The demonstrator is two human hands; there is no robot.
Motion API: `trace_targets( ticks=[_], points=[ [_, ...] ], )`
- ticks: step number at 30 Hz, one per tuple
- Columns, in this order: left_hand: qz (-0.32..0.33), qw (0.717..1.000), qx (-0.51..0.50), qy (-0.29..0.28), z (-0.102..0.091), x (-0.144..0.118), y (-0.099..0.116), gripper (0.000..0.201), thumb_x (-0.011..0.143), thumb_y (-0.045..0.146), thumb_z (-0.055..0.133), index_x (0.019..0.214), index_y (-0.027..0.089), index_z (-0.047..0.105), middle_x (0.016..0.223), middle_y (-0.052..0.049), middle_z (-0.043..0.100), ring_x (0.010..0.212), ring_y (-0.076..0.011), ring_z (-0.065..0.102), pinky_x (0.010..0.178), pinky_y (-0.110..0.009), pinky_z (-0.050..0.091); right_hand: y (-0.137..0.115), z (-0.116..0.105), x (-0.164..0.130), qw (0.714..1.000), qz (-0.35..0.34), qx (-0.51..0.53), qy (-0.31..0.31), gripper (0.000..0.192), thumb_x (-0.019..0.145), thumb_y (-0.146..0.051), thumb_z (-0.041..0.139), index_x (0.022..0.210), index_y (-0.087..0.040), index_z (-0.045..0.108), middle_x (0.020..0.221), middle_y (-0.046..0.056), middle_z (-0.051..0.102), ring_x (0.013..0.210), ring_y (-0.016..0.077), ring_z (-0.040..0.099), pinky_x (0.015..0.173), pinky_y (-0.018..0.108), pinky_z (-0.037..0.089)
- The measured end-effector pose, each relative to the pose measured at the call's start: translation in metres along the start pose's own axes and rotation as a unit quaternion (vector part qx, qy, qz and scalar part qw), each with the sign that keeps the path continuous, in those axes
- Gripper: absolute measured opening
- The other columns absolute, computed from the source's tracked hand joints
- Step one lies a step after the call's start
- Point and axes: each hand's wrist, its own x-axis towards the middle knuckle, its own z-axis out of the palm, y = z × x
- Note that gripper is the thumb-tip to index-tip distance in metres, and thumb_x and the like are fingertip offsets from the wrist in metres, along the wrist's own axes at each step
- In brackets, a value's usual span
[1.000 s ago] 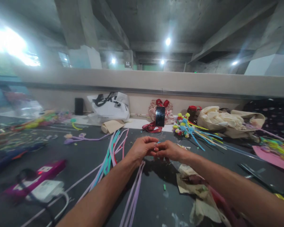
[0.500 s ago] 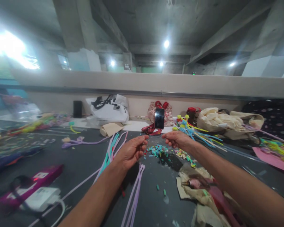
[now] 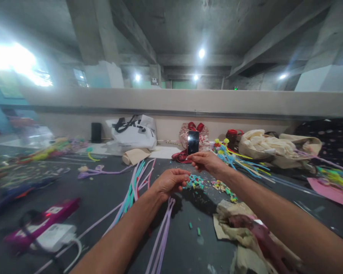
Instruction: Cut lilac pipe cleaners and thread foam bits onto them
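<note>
My left hand point(image 3: 173, 182) is raised over the dark table, thumb and fingers pinched together. Just beyond its fingertips lies a pile of small cut teal pieces point(image 3: 196, 182). Further up and to the right, my right hand point(image 3: 207, 161) also pinches, its fingertips in front of the phone point(image 3: 193, 141). Whatever either pinch holds, if anything, is too small to make out. Beside my left forearm lie teal, lilac and red pipe cleaners point(image 3: 131, 192). Folded lilac pipe cleaners point(image 3: 162, 232) lie between my arms. Under my right forearm, a reddish tool point(image 3: 257, 232) rests on crumpled beige cloth point(image 3: 224, 228).
A purple power strip point(image 3: 60, 211) with a white charger point(image 3: 55, 238) is at the left. Along the back stand a white bag point(image 3: 134, 135), a patterned pouch point(image 3: 184, 133) and a red-lidded jar point(image 3: 231, 137). Yellow and blue pipe cleaners point(image 3: 240, 161) lie at the right.
My left hand has moved right and slightly down, toward the pile. My right hand has shifted left and up, in front of the phone's lower edge. Both stay pinched.
</note>
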Motion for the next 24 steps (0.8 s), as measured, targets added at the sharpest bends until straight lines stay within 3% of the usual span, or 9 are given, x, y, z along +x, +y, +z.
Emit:
trace_targets(
  ticks=[4, 9, 14, 20, 24],
  points=[
    [0.001, 1.0, -0.024, 0.015, -0.005, -0.003, 0.002, 0.012, 0.064, 0.005, 0.061, 0.074, 0.012, 0.059, 0.052, 0.003, 0.056, 0.041, -0.003, 0.051, 0.037, -0.009, 0.04, 0.005, -0.01, -0.005, 0.999, 0.04, -0.02, -0.003, 0.02, 0.069, -0.03, 0.06, 0.079, -0.014, 0.064, 0.059, -0.001, 0.06, 0.046, 0.0047, 0.051, 0.039, 0.015, 0.035],
    [0.034, 0.998, -0.029, 0.049, -0.002, -0.001, -0.001, 0.012, 0.065, 0.005, 0.061, 0.074, 0.012, 0.058, 0.051, 0.002, 0.058, 0.042, -0.005, 0.054, 0.04, -0.011, 0.044, 0.011, 0.014, -0.018, 0.99, 0.097, -0.058, -0.085, 0.022, 0.066, -0.034, 0.062, 0.071, -0.012, 0.064, 0.053, 0.0, 0.061, 0.047, 0.0096, 0.057, 0.036, 0.016, 0.036],
    [0.051, 0.994, -0.038, 0.089, -0.002, -0.001, -0.005, 0.013, 0.066, 0.002, 0.059, 0.071, 0.013, 0.057, 0.051, 0.002, 0.059, 0.042, -0.0049, 0.055, 0.042, -0.011, 0.046, 0.008, 0.021, -0.018, 0.988, 0.101, -0.085, -0.081, 0.019, 0.065, -0.03, 0.062, 0.057, -0.013, 0.058, 0.046, -0.003, 0.058, 0.038, 0.006, 0.051, 0.032, 0.014, 0.032],
    [0.053, 0.993, -0.053, 0.093, -0.005, -0.003, -0.005, 0.012, 0.065, 0.002, 0.059, 0.069, 0.013, 0.057, 0.055, 0.001, 0.06, 0.045, -0.0057, 0.057, 0.045, -0.011, 0.047, 0.012, 0.019, -0.018, 0.99, 0.097, -0.069, -0.079, 0.018, 0.068, -0.033, 0.058, 0.069, -0.015, 0.058, 0.068, 0.001, 0.064, 0.055, 0.0095, 0.059, 0.038, 0.016, 0.039],
    [0.061, 0.992, -0.054, 0.101, -0.002, -0.003, -0.007, 0.014, 0.063, 0.001, 0.061, 0.069, 0.013, 0.058, 0.055, 0.001, 0.061, 0.045, -0.006, 0.058, 0.045, -0.012, 0.048, 0.017, 0.021, -0.015, 0.99, 0.088, -0.063, -0.087, 0.017, 0.066, -0.031, 0.061, 0.067, -0.014, 0.058, 0.056, -0.002, 0.06, 0.048, 0.0066, 0.054, 0.04, 0.015, 0.037]
  ],
)
